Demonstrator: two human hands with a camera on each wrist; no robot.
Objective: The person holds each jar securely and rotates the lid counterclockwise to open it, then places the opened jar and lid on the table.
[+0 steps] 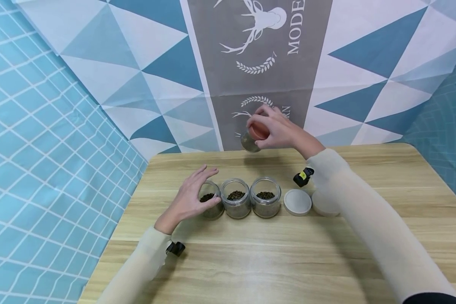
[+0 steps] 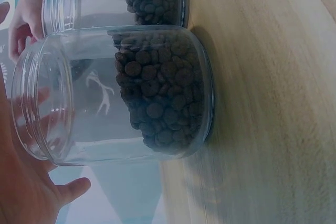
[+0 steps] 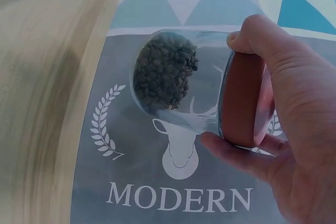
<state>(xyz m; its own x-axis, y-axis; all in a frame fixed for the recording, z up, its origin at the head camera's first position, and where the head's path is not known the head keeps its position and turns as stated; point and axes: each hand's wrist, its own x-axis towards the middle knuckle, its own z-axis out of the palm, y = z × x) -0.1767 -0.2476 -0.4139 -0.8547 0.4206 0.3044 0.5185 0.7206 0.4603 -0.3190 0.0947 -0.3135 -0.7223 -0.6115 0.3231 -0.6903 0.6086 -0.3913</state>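
Note:
Above the table's far edge my right hand [image 1: 275, 128] grips a clear glass jar [image 3: 168, 77] by its reddish-brown lid [image 3: 244, 98]. Thumb and fingers lie around the lid; dark pellets fill the jar's bottom part, and the jar tilts. My left hand [image 1: 190, 198] is at the leftmost lidless jar [image 1: 213, 213], thumb at its near side, fingers spread past its far side. Dark round pellets [image 2: 163, 93] fill about half of a jar in the left wrist view. To its right stand a middle jar [image 1: 237, 209] and a right jar [image 1: 266, 209], both lidless with pellets inside.
Right of the jars, a white lid [image 1: 297, 202] lies flat on the wooden table [image 1: 235, 261]. Beside it sits another pale lid [image 1: 323, 204], partly hidden by the right sleeve. A patterned cloth [image 1: 175, 84] hangs behind the table, with blue tile-print sheeting [image 1: 42, 169] at the left.

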